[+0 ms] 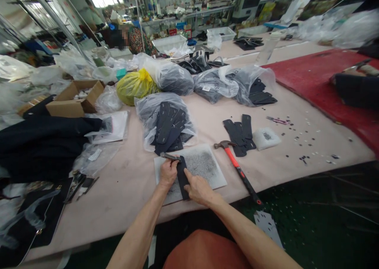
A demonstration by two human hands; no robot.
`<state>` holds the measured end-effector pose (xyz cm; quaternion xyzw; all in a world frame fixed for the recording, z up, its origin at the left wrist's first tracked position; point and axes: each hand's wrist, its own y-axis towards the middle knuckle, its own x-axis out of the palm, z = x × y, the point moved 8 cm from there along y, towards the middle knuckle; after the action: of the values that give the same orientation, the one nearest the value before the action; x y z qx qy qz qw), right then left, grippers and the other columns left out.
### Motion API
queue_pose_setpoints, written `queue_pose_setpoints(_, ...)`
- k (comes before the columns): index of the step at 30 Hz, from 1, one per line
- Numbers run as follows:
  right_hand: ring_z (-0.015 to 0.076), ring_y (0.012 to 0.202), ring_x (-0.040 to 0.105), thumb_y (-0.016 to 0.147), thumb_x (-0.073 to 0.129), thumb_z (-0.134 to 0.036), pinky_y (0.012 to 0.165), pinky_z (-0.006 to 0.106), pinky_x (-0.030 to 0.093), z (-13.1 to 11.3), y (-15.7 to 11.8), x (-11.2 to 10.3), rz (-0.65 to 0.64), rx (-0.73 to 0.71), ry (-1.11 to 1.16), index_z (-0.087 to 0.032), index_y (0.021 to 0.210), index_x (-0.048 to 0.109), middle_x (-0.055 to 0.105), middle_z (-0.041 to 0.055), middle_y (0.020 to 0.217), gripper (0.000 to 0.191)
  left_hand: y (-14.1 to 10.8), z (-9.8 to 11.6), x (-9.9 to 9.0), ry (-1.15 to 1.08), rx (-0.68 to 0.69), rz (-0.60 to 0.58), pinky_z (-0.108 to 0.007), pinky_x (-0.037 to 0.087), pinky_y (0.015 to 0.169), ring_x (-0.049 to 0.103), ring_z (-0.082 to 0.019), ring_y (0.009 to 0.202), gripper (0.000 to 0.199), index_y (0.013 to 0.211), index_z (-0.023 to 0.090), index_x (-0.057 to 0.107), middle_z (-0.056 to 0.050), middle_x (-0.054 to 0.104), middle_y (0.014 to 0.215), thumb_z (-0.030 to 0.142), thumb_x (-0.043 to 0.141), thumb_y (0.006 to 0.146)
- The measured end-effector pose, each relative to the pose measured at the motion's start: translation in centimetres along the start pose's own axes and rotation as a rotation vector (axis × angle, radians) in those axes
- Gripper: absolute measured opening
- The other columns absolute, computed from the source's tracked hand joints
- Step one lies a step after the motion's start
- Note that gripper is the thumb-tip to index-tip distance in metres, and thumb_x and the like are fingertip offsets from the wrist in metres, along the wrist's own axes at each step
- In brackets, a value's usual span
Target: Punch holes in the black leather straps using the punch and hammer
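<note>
Black, flat, straight-sided strip (182,182) lies on a speckled white rectangular board (207,164), which I take as the centre of the clock; this one piece seems under way. Bare left hand (167,172), at nine o'clock of the strip, pinches a slim grey metal tool (170,157) by the strip's far end. Bare right hand (199,188), at three o'clock, sets its extended index finger on the strip, thumb apart from it, the other fingers curled. Whether this strip bears a slot is too small to tell.

At two o'clock, a small heap of dark slotted strips (241,136) looks worked already, as do those in the clear plastic bag (142,121) at eleven; which heap is finished, I cannot tell. An orange-and-black claw hammer (237,167) lies unheld at three o'clock. Small dark and pale offcuts (303,158) beyond it suggest many pieces done.
</note>
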<state>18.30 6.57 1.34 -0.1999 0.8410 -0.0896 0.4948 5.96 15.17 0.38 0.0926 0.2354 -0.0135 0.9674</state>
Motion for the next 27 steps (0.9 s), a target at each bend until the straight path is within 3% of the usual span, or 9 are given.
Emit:
queue_pose_setpoints(16,0.0304,0.093,0.066,0.086,0.046,-0.028,0.078,0.036,0.044,0.2,-0.1,0.0,-0.03,0.011,0.022,-0.007,0.149,0.024,0.07,0.0201,0.098,0.07,0.4,0.0,0.3,0.08,-0.06,-0.03,-0.032,0.051,0.087,0.067,-0.02,0.092,0.024,0.098,0.02,0.067,-0.005,0.073,0.097,0.03,0.049,0.087)
queue_pose_setpoints(27,0.0302,0.092,0.067,0.086,0.048,-0.027,0.077,0.036,0.045,0.4,0.0,0.0,-0.038,0.005,0.019,-0.008,0.149,0.023,0.07,0.0194,0.098,0.071,0.8,0.8,1.1,0.223,0.064,-0.068,-0.033,0.051,0.086,0.067,-0.021,0.093,0.022,0.097,0.02,0.067,-0.007,0.072,0.099,0.024,0.048,0.087)
